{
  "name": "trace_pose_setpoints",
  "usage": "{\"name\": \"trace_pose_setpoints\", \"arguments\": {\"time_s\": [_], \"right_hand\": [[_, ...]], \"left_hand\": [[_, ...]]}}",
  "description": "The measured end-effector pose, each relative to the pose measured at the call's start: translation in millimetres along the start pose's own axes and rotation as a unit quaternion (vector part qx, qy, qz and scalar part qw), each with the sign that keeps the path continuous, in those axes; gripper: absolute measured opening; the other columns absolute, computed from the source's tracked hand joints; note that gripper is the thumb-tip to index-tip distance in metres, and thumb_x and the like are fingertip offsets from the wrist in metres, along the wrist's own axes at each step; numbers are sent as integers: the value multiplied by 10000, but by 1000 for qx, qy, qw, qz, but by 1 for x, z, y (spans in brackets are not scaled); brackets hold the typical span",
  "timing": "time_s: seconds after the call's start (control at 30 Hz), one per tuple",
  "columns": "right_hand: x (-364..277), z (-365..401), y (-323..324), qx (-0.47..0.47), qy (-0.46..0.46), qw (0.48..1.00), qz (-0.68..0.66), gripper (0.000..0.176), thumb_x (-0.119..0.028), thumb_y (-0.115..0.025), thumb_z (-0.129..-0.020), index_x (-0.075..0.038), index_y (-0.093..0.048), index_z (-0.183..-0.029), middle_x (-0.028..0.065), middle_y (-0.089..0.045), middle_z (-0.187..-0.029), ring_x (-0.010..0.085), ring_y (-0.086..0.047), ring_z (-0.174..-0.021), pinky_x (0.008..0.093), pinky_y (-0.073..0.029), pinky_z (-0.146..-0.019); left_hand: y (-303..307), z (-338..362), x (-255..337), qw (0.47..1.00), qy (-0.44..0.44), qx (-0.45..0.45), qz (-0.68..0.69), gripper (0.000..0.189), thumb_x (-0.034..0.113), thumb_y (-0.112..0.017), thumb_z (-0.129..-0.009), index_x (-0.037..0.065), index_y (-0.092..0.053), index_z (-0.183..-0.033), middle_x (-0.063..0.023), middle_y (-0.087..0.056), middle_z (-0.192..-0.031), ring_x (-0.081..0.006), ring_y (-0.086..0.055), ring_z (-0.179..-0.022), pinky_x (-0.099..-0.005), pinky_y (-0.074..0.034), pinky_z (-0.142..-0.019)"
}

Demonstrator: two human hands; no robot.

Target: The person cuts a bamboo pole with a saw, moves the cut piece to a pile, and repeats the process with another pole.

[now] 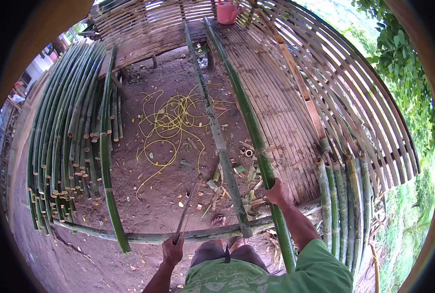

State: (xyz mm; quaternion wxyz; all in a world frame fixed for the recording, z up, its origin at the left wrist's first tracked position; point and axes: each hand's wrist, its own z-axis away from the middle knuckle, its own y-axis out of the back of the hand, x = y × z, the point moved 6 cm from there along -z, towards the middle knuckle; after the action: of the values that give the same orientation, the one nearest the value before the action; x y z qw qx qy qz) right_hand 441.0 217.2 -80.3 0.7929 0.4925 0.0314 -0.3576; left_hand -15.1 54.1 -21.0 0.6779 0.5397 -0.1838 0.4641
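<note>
A person in a green shirt [237, 276] grips a long green bamboo pole [243, 105] with the right hand [277, 192], its fingers wrapped around the stalk near the lower end. The pole runs up and away from beside the person's body toward the far slats. To the left of the green bamboo pole, the left hand [172, 250] holds a long, thin tool [186, 212], fingers closed around its near end, the shaft angled up over the dirt ground [149, 210]; whether it is a blade or a saw cannot be told.

A duller, mottled bamboo pole [208, 107] lies just left of the green bamboo pole, its near end over a crosswise pole [154, 238] at the person's feet. Farther left, a tangled yellow hose [171, 105] sprawls on the ground, with another single pole [106, 161] beyond it and, at far left of the green bamboo pole, a large stack of cut bamboo [56, 132].

To the right of the green bamboo pole spread a slatted bamboo platform [276, 112] and, nearer the person, a row of thick poles [344, 210]. A red watering can [227, 13] stands near the pole's far end.
</note>
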Motion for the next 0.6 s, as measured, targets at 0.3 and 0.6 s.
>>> {"name": "trace_pose_setpoints", "arguments": {"time_s": [0.3, 0.6], "right_hand": [[20, -1, -66, 69, 50, 996, 18, 616, -353, -759, -635, -28, -551, -1116, 205, -659, -935, 367, -644, -889, 435, -517, -792], [-33, -40, -66, 62, 51, 997, -7, 604, -392, -743, -684, -18, -546, -1116, 225, -658, -908, 392, -641, -892, 469, -507, -804]], "left_hand": [[24, -9, -13, 999, 43, 30, -11, 369, 246, -630, -870, -17, -533, -629, -95, -447, -490, -136, -405, -471, -360, -349, -453], [26, -47, -2, 999, 31, 1, -30, 368, 258, -621, -881, -21, -556, -651, -95, -463, -501, -118, -412, -487, -350, -358, -459]]}}
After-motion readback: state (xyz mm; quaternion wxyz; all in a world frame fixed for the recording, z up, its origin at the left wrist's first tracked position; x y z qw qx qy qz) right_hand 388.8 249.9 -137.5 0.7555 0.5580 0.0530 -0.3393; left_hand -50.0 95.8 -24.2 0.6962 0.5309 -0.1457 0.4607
